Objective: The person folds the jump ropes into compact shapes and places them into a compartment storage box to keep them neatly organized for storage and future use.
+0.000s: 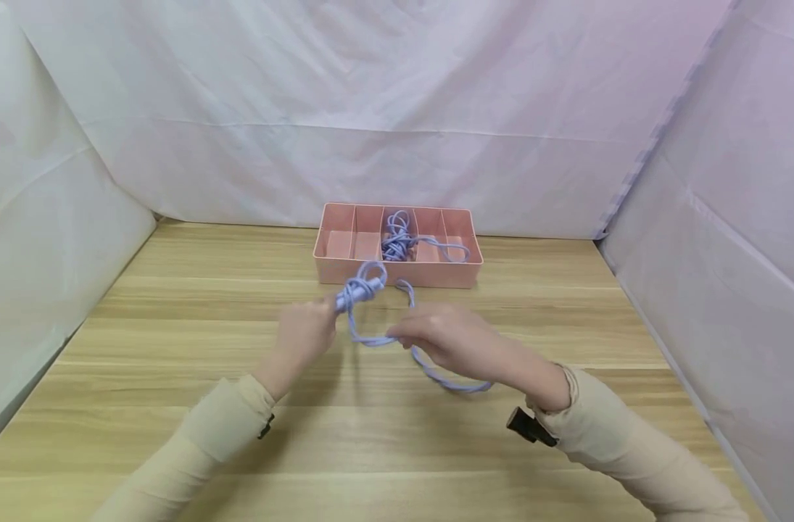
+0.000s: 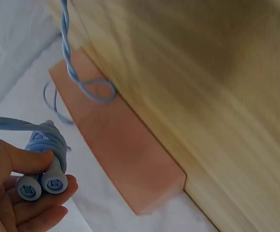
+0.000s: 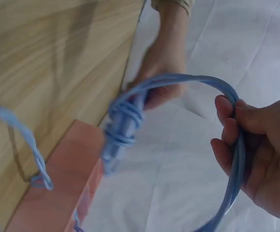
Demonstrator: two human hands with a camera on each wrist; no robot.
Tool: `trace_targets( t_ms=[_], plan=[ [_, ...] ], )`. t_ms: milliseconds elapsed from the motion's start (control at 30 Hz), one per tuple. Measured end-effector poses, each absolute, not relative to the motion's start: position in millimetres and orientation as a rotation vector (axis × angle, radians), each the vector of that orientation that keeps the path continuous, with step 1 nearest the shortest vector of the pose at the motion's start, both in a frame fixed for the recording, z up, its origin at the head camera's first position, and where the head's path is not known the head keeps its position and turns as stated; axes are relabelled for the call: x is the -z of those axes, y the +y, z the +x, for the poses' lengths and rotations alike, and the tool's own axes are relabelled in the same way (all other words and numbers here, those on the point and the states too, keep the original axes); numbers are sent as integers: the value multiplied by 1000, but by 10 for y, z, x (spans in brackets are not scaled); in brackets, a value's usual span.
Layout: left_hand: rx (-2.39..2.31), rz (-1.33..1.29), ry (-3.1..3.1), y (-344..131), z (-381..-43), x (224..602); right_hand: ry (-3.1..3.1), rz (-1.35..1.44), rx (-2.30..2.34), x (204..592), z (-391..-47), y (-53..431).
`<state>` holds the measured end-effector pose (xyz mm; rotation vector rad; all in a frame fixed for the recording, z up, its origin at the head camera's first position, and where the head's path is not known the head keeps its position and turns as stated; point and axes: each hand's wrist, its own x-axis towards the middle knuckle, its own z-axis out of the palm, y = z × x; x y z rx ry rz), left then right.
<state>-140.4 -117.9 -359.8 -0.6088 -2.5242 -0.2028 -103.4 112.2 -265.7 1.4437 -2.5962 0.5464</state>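
Observation:
My left hand point(image 1: 305, 330) grips the paired handles point(image 2: 54, 182) of a light blue jump rope point(image 1: 364, 290), thumb on top, their round hollow ends side by side. Several turns of doubled cord are wound about the handles, with a small loop beyond. To the right, my right hand point(image 1: 447, 338) pinches the doubled cord point(image 3: 237, 159) between thumb and fingers. A curve of cord spans the two hands. Past the right hand the rest hangs in a loose arc, ending in a loop point(image 2: 101, 92) near the box.
A pink box point(image 1: 403, 275) with several compartments stands at the back of the wooden table point(image 1: 207, 326). A second blue cord bundle point(image 1: 395, 243) fills its middle compartment, one loop lying over those to the right. White cloth point(image 1: 273, 159) hangs behind and at both sides.

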Motion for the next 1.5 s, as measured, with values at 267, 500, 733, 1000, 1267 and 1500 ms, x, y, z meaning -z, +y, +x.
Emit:
trace_targets(
  t_ms=[267,500,733,1000,1267,1500],
  plan=[
    [134,-1003,-2332,-1030,-1216,3736,-2523,1334,-703,2543,-1315,1241],
    [238,-1341,-2061,-998,-1051,3734,-2594,1206,-879,2682,-1607,1416],
    [443,-1343,-1844,-919,-964,3623,-2669,1166,-1297,2990,-1802,1472],
    [643,-1233,-1757,-887,-989,3461,-2534,1076,-1736,3388,-1851,1371],
    [728,-1062,-1808,-859,-1117,3444,-2445,908,-2063,3493,-1724,1230],
    [924,-779,-1824,-890,-1276,3532,-2482,685,-2124,3771,-1675,1170]
  ],
)
